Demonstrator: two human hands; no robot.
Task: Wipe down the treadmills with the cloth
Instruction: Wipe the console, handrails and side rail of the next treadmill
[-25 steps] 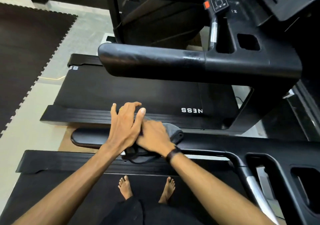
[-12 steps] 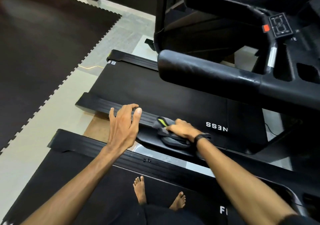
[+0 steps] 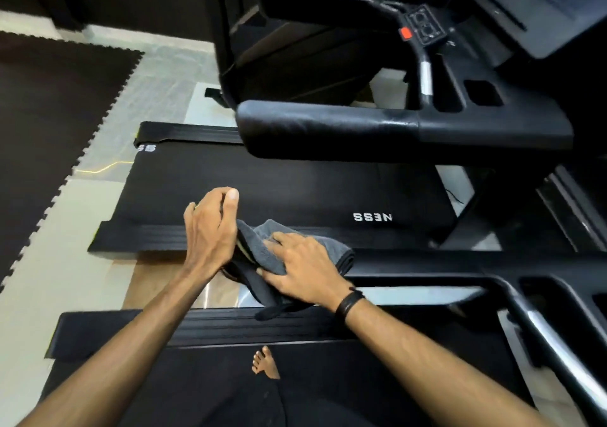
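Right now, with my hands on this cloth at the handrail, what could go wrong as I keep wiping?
1. The grey cloth is bunched, and a loose end hangs below the right hand; it may snag or slip off the handrail.
2. The left hand hovers beside the cloth gripping nothing, so only the right hand controls it.
3. A bare foot stands on the near treadmill's belt; leaning forward could cost balance.
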